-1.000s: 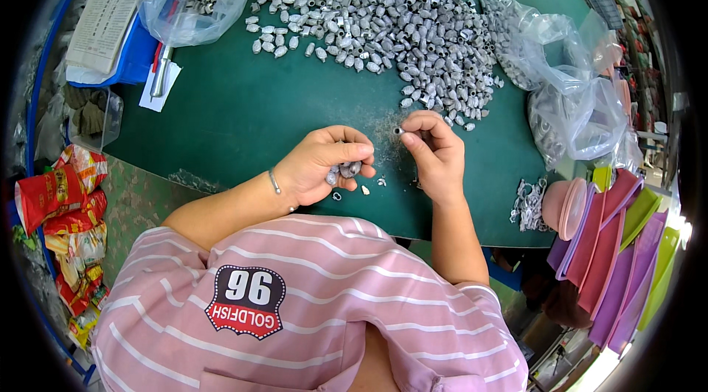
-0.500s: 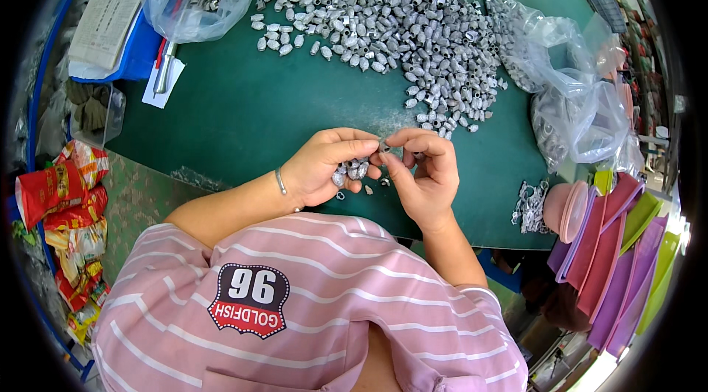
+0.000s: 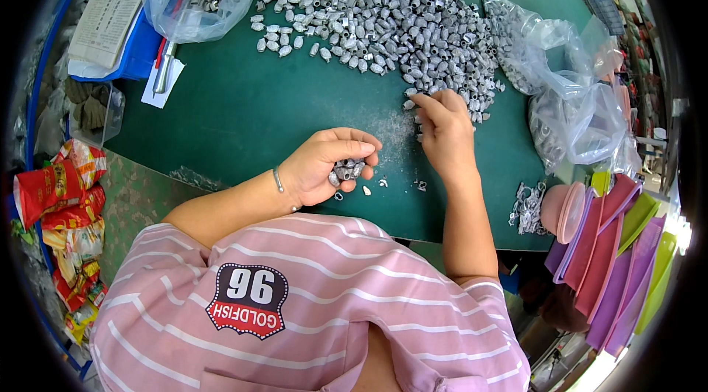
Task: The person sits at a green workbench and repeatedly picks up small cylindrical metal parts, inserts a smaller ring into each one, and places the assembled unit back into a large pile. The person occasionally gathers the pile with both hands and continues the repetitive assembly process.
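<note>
Cupping small grey metal pieces (image 3: 346,169) mid-frame, your left hand (image 3: 324,165) curls loosely around them. Your right hand (image 3: 445,130) fingers touch the big silvery metal heap (image 3: 383,12), grasping nothing visible.

Parts in left hand (image 3: 324,167) half-hidden

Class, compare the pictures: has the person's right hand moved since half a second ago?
Yes. The right hand has left the left hand and reached away from the body to the near edge of the heap of small silver metal pieces.
</note>
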Tool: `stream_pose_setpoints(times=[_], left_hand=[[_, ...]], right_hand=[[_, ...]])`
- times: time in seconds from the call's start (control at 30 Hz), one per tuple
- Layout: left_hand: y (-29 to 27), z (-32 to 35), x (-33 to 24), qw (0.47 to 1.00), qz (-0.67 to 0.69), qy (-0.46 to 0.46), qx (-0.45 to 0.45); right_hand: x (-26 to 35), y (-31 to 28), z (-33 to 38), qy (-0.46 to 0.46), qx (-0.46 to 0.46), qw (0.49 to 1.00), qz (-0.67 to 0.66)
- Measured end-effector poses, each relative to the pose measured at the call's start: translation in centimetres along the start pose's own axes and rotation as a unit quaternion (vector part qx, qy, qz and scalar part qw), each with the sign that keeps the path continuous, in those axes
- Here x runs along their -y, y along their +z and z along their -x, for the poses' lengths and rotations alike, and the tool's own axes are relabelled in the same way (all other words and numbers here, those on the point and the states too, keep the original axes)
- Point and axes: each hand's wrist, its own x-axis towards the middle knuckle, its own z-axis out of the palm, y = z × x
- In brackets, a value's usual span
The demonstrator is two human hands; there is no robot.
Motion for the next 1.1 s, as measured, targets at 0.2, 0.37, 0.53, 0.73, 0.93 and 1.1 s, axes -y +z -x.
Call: stream_pose_setpoints(times=[0.2,0.37,0.53,0.73,0.93,1.1], left_hand=[[0.1,0.1,-0.2,1.000,-0.007,0.000,-0.015],[0.2,0.1,-0.3,0.999,-0.022,0.012,-0.029],[0.7,-0.1,-0.1,0.999,-0.018,0.030,-0.026],[0.0,-0.4,0.0,1.000,0.004,0.029,-0.007],[0.2,-0.2,-0.1,0.999,0.024,0.005,-0.028],[-0.6,-0.5,0.2,0.999,0.034,0.014,-0.002]], right_hand=[[-0.3,0.6,-0.6,-0.021,0.047,0.999,0.000],[1.5,0.1,0.6,0.090,0.070,0.946,-0.303],[2.9,-0.1,1.6,0.001,0.042,0.955,-0.293],[5.3,0.4,2.9,-0.072,-0.047,0.974,-0.209],[2.8,-0.6,2.6,0.003,-0.023,0.996,-0.086],[0.6,-0.5,1.9,0.052,0.061,0.994,0.068]])
